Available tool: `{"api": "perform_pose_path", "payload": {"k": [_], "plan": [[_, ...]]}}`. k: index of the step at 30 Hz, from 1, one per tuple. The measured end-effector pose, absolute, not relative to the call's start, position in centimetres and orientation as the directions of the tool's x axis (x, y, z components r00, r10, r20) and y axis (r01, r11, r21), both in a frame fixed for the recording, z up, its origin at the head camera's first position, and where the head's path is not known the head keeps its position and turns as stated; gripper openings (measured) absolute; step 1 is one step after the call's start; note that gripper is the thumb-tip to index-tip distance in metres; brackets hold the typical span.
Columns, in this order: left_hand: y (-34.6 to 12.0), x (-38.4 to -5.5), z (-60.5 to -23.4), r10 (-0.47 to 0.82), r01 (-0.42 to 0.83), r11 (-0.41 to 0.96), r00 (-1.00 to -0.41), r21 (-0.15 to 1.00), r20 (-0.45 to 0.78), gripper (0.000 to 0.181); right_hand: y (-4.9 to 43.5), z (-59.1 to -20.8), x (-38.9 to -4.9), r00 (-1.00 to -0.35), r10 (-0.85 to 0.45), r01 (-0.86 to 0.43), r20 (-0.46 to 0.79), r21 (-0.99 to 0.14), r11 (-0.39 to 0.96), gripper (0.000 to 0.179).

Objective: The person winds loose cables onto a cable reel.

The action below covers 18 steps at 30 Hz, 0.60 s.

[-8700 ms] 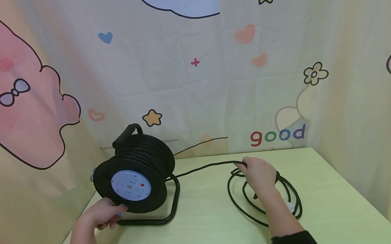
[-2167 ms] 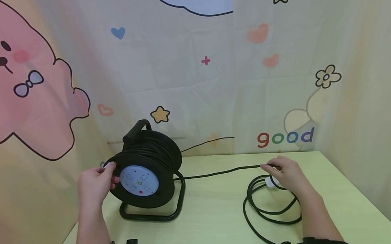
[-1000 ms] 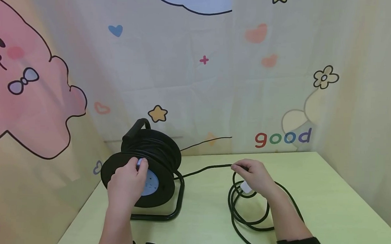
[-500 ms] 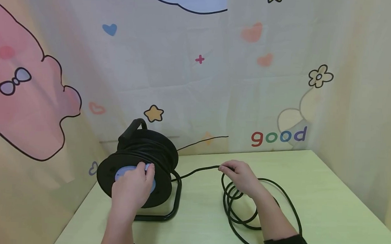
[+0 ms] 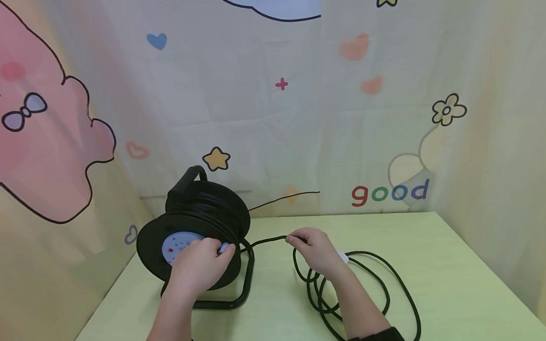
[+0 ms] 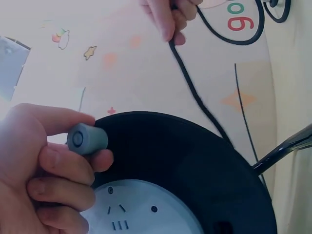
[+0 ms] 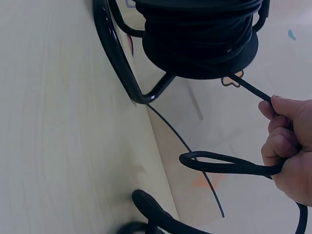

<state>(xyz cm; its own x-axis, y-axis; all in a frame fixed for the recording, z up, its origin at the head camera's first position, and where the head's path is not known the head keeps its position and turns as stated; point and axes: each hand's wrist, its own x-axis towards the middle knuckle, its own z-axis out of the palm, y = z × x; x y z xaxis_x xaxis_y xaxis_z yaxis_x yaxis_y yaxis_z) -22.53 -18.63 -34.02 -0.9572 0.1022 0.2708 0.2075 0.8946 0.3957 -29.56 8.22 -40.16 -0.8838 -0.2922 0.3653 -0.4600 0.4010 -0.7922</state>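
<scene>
A black cable reel (image 5: 153, 246) stands on a tubular frame at the left of the table, wound with black cable. Its front disc carries a pale blue socket panel (image 5: 173, 245). My left hand (image 5: 197, 263) grips the small blue-grey crank knob (image 6: 90, 139) at the disc's right side. My right hand (image 5: 317, 252) pinches the cable (image 5: 268, 239), a short stretch of which runs to the reel. In the right wrist view, a loop of cable (image 7: 219, 165) also passes through the curled fingers.
Loose cable coils (image 5: 417, 313) lie on the pale green table (image 5: 467, 297) under and beside the right forearm. A white piece (image 5: 343, 257) shows among them. A black carry handle (image 5: 184, 182) tops the reel. The printed curtain (image 5: 257, 115) rises behind the table.
My left hand has carried the knob clockwise, from the disc's bottom over its left side and top to the right. My right hand has come left towards the reel with the cable.
</scene>
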Motion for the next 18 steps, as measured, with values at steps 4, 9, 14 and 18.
{"api": "perform_pose_path", "payload": {"k": [4, 9, 14, 18], "plan": [[-18.7, -22.9, -34.6, 0.142, 0.215, 0.875, -0.971, 0.433, 0.194, 0.053, 6.9, -40.3, -29.6, -0.868, -0.319, -0.489, 0.381, -0.765, 0.419, 0.012], [-18.8, -23.4, -35.0, 0.165, 0.201, 0.880, -0.979, 0.431, 0.121, 0.054, 5.5, -40.4, -29.8, -0.834, -0.359, -0.547, 0.419, -0.712, 0.441, 0.011], [-18.5, -23.8, -35.7, 0.205, 0.214, 0.900, -0.977, 0.379, 0.065, 0.051, 4.5, -40.8, -29.9, -0.829, -0.387, -0.553, 0.404, -0.691, 0.465, 0.012], [-18.5, -24.1, -36.2, 0.215, 0.217, 0.916, -0.976, 0.338, 0.045, 0.047, 3.8, -41.0, -29.9, -0.821, -0.420, -0.560, 0.385, -0.684, 0.468, 0.014]]}}
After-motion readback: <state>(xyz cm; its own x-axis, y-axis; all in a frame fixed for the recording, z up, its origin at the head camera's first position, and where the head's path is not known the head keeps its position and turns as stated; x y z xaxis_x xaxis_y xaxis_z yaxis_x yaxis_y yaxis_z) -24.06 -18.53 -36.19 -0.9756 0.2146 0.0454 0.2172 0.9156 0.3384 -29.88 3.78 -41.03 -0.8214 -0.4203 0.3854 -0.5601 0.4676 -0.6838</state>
